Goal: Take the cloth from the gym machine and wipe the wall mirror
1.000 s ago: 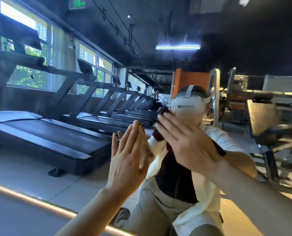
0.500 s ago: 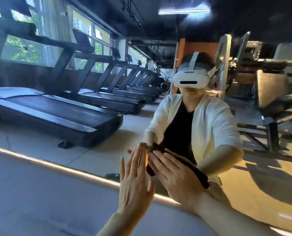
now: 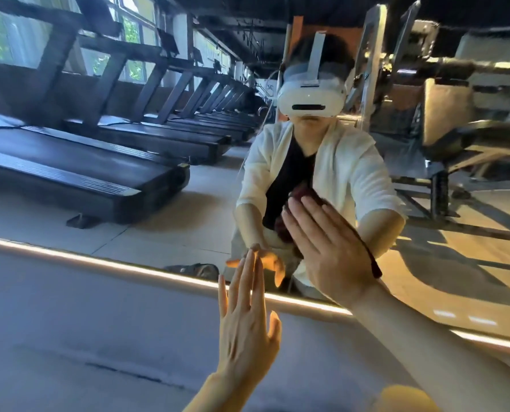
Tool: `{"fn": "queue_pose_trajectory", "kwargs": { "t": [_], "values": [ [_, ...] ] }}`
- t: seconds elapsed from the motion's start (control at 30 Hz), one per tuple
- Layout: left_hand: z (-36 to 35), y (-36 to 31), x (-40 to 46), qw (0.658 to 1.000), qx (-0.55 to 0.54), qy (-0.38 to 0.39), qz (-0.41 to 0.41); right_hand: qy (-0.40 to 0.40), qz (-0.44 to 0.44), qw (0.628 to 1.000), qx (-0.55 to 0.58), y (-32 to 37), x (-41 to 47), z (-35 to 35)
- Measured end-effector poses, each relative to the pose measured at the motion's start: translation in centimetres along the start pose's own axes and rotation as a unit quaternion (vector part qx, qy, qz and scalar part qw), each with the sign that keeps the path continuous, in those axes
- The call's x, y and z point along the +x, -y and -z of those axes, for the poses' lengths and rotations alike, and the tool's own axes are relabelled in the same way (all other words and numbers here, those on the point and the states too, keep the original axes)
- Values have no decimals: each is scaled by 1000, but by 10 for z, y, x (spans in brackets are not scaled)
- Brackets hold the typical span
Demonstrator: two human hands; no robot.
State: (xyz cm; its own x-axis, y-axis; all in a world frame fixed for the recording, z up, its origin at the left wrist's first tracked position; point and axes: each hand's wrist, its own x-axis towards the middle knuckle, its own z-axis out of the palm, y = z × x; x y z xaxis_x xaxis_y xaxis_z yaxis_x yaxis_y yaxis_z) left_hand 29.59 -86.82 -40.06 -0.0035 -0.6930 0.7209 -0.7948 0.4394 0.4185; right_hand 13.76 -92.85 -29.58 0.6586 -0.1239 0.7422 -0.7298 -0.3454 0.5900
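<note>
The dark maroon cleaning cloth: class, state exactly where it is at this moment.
In the head view, the dark maroon cleaning cloth lies right of centre, pressed flat against the wall mirror under the right hand, just above the mirror's lit bottom edge.

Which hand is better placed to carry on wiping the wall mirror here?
The right hand: its flat palm presses the dark maroon cloth against the wall mirror. The left hand holds nothing, only its straight fingertips meeting the glass near the lower edge.

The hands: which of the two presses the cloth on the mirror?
The right hand, flat on the dark red cloth against the mirror. The left hand is bare, fingers straight.
</note>
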Motion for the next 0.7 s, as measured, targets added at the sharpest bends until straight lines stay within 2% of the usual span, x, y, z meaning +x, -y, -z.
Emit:
{"fn": "queue_pose_trajectory", "kwargs": {
  "t": [0.1,0.2,0.4,0.7],
  "values": [
    [-3,6,-13,1000,14,19,18,115,147,982,-27,21,-68,-6],
    [1,21,-21,999,26,21,29,166,204,965,-17,14,-89,3],
    [9,48,-35,995,28,-32,92,182,213,960,-9,-17,-91,16],
    [24,88,-34,991,43,-48,114,130,192,970,71,62,-31,-20]
  ]
}}
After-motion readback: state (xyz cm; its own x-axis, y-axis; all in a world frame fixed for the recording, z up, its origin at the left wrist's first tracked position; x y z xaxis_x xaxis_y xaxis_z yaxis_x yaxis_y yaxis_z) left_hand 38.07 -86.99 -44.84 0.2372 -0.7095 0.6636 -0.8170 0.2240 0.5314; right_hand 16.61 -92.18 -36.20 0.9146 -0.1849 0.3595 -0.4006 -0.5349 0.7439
